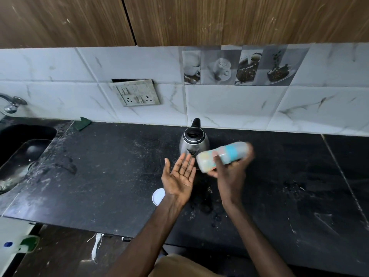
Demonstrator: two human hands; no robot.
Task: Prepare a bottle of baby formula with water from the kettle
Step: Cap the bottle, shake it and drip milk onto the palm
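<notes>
The pale, motion-blurred baby bottle with a blue band (223,156) lies tilted on its side in the air above the black stone bench (111,176), gripped by the right hand (227,172). The left hand (180,176) is spread open, palm up, empty, just beside it. Behind stands a lidless steel kettle (193,143); a white round lid (158,196) lies near the left wrist.

Kettle at the back of the counter, two hands in front of it

The kettle (194,143) stands on the counter (111,176) near the wall. Just in front of it the left hand (179,176) is held up with spread fingers, and to its right the right hand (227,172) grips a bottle (223,154) lying sideways above the counter. A lid (158,196) lies on the counter, partly under the left wrist. The sink (22,154) is far left, the socket (137,92) on the wall behind
</notes>
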